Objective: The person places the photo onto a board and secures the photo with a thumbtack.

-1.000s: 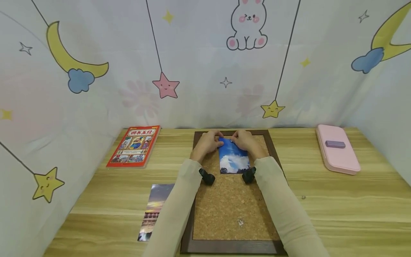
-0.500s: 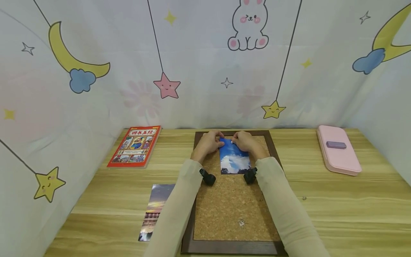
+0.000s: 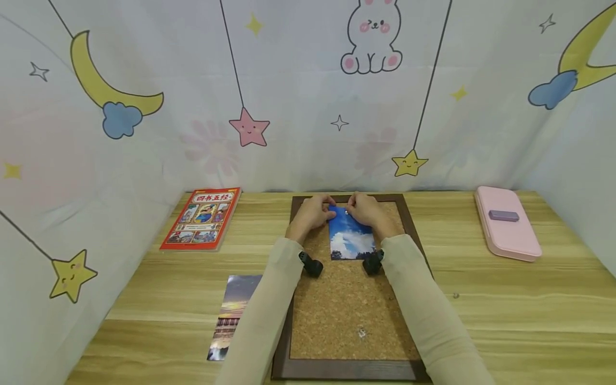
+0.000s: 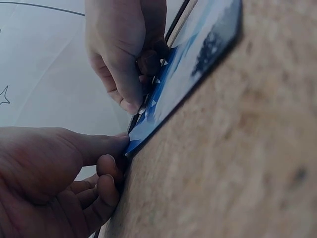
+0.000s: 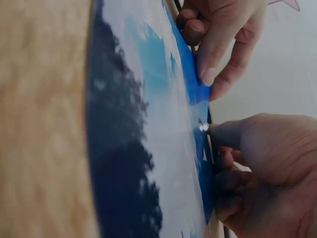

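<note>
A photo of blue sky and clouds [image 3: 351, 240] lies on the upper part of a brown-framed cork board [image 3: 346, 310]. My left hand [image 3: 312, 215] pinches its top left corner, thumb on the face, as the left wrist view shows. Near the middle of the photo's top edge, my right hand [image 3: 368, 211] holds a small shiny push pin [image 5: 204, 127] between thumb and fingers. The pin touches or nearly touches the photo; its point is hidden. In the left wrist view the right fingertips [image 4: 130, 106] are close to the left thumb.
A sunset photo [image 3: 231, 315] lies left of the board, partly under the left sleeve. A red book [image 3: 202, 219] is at the back left, a pink case [image 3: 507, 224] at the back right. Small clear bits lie on the board [image 3: 362, 333] and table [image 3: 455, 295].
Both hands stay at the photo's top edge. The right fingers have shifted very slightly around the pin; the photo has not visibly moved.
</note>
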Demonstrator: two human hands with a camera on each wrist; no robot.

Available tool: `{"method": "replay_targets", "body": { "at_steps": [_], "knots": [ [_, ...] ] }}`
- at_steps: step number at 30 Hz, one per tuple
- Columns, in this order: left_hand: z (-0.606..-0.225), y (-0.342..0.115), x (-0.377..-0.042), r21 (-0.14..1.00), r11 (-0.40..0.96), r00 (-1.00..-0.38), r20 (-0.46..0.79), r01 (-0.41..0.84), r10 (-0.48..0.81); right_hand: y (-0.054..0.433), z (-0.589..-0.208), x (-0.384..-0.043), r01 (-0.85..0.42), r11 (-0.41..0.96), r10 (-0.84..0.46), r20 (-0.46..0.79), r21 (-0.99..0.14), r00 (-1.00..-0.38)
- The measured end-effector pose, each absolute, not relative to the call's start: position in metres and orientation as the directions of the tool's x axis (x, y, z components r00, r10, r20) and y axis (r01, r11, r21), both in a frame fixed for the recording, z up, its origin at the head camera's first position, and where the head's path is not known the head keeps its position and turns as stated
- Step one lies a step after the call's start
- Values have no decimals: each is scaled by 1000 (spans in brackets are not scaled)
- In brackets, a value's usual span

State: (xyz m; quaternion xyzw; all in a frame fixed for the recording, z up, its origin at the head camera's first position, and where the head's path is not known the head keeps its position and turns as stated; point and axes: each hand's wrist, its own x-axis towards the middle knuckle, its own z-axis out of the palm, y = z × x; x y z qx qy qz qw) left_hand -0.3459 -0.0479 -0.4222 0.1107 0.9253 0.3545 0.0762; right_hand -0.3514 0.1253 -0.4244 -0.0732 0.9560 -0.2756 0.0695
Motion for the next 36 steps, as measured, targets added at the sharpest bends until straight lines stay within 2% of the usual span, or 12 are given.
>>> {"method": "replay_targets", "body": {
  "at_steps": [7, 13, 19, 29, 36],
  "knots": [
    [-416, -50, -343, 649, 745, -964, -68, 153, 257, 118, -424, -351, -101, 857, -143, -45, -505, -989],
    [-413, -49, -341, 625, 762, -963, -55, 172, 263, 120, -422, -349, -80, 836, -122, -41, -543, -992],
    [-416, -46, -336, 591, 792, -967, -75, 152, 242, 122, -425, -348, -112, 820, -181, -69, -561, -981],
    [-404, -48, -322, 463, 881, -967, -165, 100, 196, 130, -414, -337, -178, 841, -243, -63, -511, -968],
    [-394, -57, -309, 418, 894, -937, -222, 160, 271, 144, -408, -321, -234, 844, -306, -76, -483, -949]
  ]
}}
